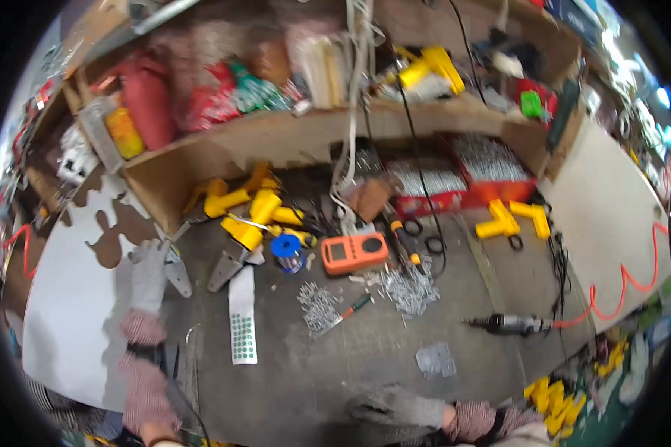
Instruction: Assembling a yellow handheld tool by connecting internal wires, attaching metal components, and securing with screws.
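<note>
My left hand (149,279), in a pale grey glove with a checked sleeve, reaches forward over the left side of the bench, fingers stretched out. Right beside it is a grey pointed metal piece (177,274); whether they touch is unclear. My right hand (399,408), also gloved, hovers low at the near edge, its fingers blurred but apart, with nothing visible in them. Between the hands lie a white strip of green round stickers (243,328) and a small clear plastic bag (435,360). A second grey pointed piece (227,270) lies by the yellow housings (255,216).
Beyond are a blue solder spool (287,253), an orange multimeter (355,253), piles of screws (410,290), and a green-handled screwdriver (350,309). A power screwdriver (511,323) with a red coiled cord lies right. Red boxes of screws (490,164) stand below the shelf (253,127).
</note>
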`<state>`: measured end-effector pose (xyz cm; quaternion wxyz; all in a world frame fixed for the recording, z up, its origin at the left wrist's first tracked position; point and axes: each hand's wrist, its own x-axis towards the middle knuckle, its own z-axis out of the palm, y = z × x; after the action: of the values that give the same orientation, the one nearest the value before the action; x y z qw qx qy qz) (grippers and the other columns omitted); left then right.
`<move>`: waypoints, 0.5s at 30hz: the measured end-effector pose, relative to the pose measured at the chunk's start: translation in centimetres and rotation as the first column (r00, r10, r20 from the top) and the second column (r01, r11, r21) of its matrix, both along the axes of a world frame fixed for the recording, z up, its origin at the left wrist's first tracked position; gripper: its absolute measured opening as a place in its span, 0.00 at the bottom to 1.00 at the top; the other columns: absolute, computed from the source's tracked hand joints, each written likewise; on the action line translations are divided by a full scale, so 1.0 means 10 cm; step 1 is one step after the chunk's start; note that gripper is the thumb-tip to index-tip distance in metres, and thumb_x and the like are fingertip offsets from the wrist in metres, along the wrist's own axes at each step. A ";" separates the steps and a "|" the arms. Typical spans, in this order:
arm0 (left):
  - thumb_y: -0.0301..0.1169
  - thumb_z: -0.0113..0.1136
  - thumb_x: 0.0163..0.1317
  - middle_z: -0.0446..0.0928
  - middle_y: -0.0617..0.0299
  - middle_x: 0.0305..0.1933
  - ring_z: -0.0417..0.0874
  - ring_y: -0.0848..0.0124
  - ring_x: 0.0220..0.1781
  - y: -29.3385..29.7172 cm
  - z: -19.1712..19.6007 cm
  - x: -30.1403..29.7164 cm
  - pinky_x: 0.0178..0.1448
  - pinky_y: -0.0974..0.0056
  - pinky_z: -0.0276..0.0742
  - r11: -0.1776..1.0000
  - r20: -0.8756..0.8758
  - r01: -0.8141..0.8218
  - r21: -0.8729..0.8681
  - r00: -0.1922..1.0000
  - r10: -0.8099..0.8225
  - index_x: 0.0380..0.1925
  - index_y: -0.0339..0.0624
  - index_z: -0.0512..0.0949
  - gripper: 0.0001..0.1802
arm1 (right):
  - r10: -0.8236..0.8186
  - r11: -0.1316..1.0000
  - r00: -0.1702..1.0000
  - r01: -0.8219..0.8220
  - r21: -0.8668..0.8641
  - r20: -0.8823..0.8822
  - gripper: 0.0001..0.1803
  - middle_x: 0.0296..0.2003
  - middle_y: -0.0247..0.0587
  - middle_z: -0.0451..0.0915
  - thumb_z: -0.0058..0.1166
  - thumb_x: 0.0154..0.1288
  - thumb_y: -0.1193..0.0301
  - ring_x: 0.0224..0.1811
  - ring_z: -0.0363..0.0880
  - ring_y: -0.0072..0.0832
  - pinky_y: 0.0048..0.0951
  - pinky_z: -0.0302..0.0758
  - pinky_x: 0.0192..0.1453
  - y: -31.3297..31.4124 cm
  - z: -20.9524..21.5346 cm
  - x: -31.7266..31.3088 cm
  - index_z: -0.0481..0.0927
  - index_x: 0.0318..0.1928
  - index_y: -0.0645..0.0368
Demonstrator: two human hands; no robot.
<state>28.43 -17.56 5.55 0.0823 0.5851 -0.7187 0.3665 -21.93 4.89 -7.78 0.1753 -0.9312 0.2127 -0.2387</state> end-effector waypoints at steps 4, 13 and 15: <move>0.24 0.60 0.55 0.75 0.54 0.32 0.77 0.53 0.35 1.05 0.72 -1.84 0.42 0.48 0.75 0.970 -0.118 0.131 0.203 0.987 -0.108 0.62 0.45 0.76 0.30 | 0.040 0.840 0.995 0.018 0.543 -0.094 0.22 0.61 0.48 0.78 0.52 0.74 0.64 0.62 0.77 0.43 0.43 0.73 0.65 -0.08 0.32 0.07 0.74 0.65 0.55; 0.54 0.67 0.57 0.75 0.52 0.59 0.70 0.49 0.68 1.75 -0.45 -2.78 0.76 0.36 0.52 0.634 -0.500 0.594 0.495 0.791 -0.351 0.53 0.49 0.81 0.29 | 0.123 0.813 0.990 -0.059 0.579 -0.073 0.21 0.54 0.53 0.82 0.50 0.75 0.60 0.59 0.80 0.44 0.39 0.75 0.65 -0.52 1.04 -1.05 0.80 0.59 0.59; 0.56 0.71 0.54 0.73 0.49 0.63 0.73 0.47 0.66 1.80 -0.50 -2.75 0.73 0.39 0.64 0.528 -0.476 0.603 0.597 0.797 -0.372 0.61 0.43 0.76 0.40 | -0.243 0.728 0.688 0.595 0.340 -0.684 0.20 0.49 0.55 0.83 0.52 0.73 0.63 0.50 0.83 0.47 0.41 0.79 0.55 -1.13 1.42 -1.08 0.80 0.59 0.60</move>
<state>0.91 0.47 0.60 0.0491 0.3872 -0.9175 -0.0770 -32.69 -6.43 6.43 0.2906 -0.7896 0.5309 0.1012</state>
